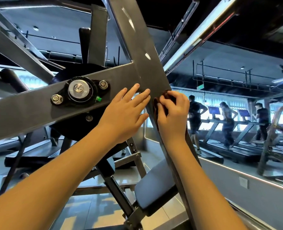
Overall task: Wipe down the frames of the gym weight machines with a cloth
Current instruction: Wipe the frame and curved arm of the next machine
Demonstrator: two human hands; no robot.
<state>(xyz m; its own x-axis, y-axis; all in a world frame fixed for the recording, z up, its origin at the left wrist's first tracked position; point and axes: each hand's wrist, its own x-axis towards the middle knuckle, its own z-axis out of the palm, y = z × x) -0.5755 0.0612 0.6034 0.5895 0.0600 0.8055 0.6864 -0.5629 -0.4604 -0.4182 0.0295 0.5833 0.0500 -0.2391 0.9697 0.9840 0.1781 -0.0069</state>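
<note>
dark grey frame, brown cloth, green fitting, black pad, blue screens

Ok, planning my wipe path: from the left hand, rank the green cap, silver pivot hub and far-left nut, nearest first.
1. green cap, just left of the left hand
2. silver pivot hub, further left
3. far-left nut, leftmost

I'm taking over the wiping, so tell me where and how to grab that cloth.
Probably grip the cloth by its bunched wad, where the right hand pinches it, coming from the right: its other side is pressed against the beam, where the left hand lies flat.
</note>
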